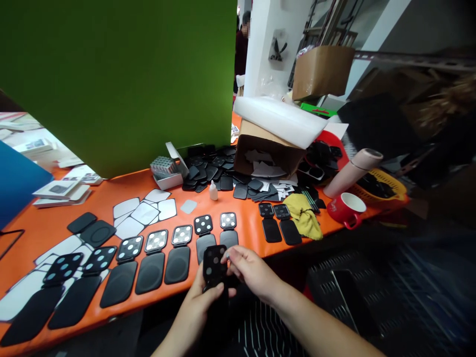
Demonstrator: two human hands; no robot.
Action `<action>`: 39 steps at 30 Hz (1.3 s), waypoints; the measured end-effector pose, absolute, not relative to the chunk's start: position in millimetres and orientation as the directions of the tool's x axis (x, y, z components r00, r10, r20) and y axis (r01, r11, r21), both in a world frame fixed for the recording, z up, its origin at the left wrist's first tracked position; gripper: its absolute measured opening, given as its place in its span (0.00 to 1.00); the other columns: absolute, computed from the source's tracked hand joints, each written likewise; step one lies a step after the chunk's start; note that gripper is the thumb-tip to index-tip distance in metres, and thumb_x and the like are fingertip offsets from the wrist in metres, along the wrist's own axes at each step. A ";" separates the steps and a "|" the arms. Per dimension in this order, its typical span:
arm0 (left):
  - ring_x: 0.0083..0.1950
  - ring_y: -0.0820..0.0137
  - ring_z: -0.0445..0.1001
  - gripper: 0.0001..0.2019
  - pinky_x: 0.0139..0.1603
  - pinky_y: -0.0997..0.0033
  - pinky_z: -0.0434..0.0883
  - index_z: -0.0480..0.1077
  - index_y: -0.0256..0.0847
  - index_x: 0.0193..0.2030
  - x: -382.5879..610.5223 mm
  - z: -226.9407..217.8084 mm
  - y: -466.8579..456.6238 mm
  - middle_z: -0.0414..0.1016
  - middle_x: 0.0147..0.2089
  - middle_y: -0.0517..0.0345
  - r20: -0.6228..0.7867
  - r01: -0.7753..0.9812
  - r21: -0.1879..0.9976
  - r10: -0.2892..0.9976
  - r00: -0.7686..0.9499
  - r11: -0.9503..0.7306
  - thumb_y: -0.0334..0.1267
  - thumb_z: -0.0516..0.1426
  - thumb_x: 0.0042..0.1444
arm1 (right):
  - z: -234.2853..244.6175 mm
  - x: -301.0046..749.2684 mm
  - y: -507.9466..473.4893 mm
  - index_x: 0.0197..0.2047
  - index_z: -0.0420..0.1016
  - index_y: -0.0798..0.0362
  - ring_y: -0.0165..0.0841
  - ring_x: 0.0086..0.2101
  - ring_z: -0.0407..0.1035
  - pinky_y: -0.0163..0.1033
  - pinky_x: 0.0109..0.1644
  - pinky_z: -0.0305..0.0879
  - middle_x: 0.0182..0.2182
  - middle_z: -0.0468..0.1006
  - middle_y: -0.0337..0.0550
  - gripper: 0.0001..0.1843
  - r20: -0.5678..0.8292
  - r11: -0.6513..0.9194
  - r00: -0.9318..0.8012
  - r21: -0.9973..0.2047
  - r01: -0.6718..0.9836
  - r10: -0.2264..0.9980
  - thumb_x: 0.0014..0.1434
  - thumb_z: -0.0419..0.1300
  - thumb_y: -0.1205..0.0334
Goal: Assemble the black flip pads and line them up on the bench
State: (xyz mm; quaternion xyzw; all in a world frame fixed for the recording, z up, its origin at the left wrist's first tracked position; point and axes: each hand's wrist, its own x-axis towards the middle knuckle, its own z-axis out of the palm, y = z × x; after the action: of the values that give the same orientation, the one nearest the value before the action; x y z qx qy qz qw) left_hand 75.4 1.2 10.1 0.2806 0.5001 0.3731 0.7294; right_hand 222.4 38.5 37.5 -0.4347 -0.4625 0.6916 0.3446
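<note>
My left hand [204, 297] grips a black two-part hinged pad [214, 265] above the table's front edge. The pad's upper square carries several dark grey round spots. Its lower part hangs down and is hard to see against the dark floor. At the right edge of that square, my right hand [247, 267] is pinched close over the spots; what its fingertips hold is too small to make out. Along the table front lie similar unfolded pads [150, 272], several with white dots [156, 241]. Two more pads [271, 229] with dark spots lie to the right.
On the orange table [253, 233] are white sheets [145, 213], a small dropper bottle [213, 191], a heap of black plates [208, 168] and an open carton [269, 156]. A yellow cloth [305, 215], red mug [345, 208] and pink flask [353, 173] stand right. A green panel [122, 84] rises behind.
</note>
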 end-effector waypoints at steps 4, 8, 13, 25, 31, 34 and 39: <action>0.59 0.58 0.59 0.34 0.55 0.60 0.62 0.45 0.42 0.63 77.0 7.4 -2.2 0.56 0.62 0.49 -0.353 0.015 0.935 0.930 0.104 0.353 0.38 0.54 0.51 | 47.7 218.0 35.2 0.35 0.66 0.53 0.29 0.34 0.64 0.34 0.36 0.58 0.31 0.70 0.40 0.13 -0.093 0.058 -0.339 -0.910 0.410 0.936 0.62 0.44 0.57; 0.61 0.61 0.56 0.27 0.59 0.58 0.55 0.46 0.42 0.64 75.1 6.7 -8.8 0.58 0.61 0.50 -0.242 0.459 0.876 0.957 0.159 0.146 0.37 0.47 0.57 | 47.5 215.7 30.9 0.35 0.65 0.53 0.32 0.35 0.65 0.36 0.39 0.58 0.33 0.71 0.43 0.12 -0.029 0.243 -0.350 -0.665 0.706 0.936 0.62 0.43 0.62; 0.58 0.61 0.61 0.26 0.55 0.60 0.61 0.45 0.44 0.64 74.6 6.5 -13.8 0.55 0.62 0.52 -0.195 0.645 0.764 0.958 0.211 0.013 0.34 0.44 0.57 | 47.8 219.9 28.9 0.34 0.66 0.53 0.31 0.33 0.64 0.35 0.37 0.57 0.31 0.70 0.42 0.11 -0.023 0.298 -0.400 -0.630 0.718 0.916 0.61 0.45 0.61; 0.58 0.62 0.62 0.23 0.56 0.59 0.60 0.55 0.41 0.60 75.6 -7.6 -9.5 0.62 0.58 0.49 -0.117 0.586 0.810 0.973 0.199 -0.022 0.35 0.47 0.56 | 27.5 211.9 28.6 0.22 0.62 0.54 0.25 0.23 0.56 0.30 0.26 0.49 0.20 0.63 0.34 0.13 -0.001 0.119 -0.229 -0.852 0.510 0.973 0.56 0.51 0.60; 0.52 0.58 0.68 0.22 0.50 0.62 0.65 0.64 0.37 0.52 82.3 6.2 9.1 0.71 0.49 0.48 -0.259 0.026 0.966 0.966 0.019 0.259 0.42 0.55 0.50 | 25.2 210.6 38.1 0.30 0.66 0.55 0.26 0.25 0.59 0.31 0.29 0.54 0.23 0.65 0.37 0.15 -0.138 -0.134 -0.350 -0.990 0.037 0.927 0.60 0.47 0.54; 0.37 0.60 0.74 0.18 0.37 0.66 0.70 0.69 0.34 0.40 79.6 20.7 18.7 0.76 0.35 0.50 -0.433 -0.217 0.885 0.900 -0.051 0.413 0.46 0.58 0.46 | 24.2 212.2 38.8 0.34 0.66 0.55 0.23 0.21 0.54 0.30 0.25 0.51 0.24 0.62 0.35 0.14 -0.254 -0.326 -0.397 -0.937 -0.125 0.882 0.60 0.47 0.54; 0.30 0.67 0.72 0.15 0.31 0.72 0.68 0.69 0.36 0.32 74.5 29.1 17.0 0.73 0.28 0.57 -0.365 -0.115 0.930 0.908 -0.206 0.348 0.47 0.59 0.46 | 26.6 212.8 32.2 0.32 0.65 0.55 0.23 0.20 0.55 0.30 0.24 0.50 0.22 0.65 0.35 0.14 -0.281 -0.296 -0.425 -0.955 0.032 0.860 0.59 0.48 0.52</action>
State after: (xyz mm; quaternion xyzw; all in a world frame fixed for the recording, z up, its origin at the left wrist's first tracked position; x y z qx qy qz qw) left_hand 74.5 17.0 29.1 0.3216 0.6167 0.4717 0.5419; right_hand 212.8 32.2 26.6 -0.4394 -0.5075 0.6747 0.3069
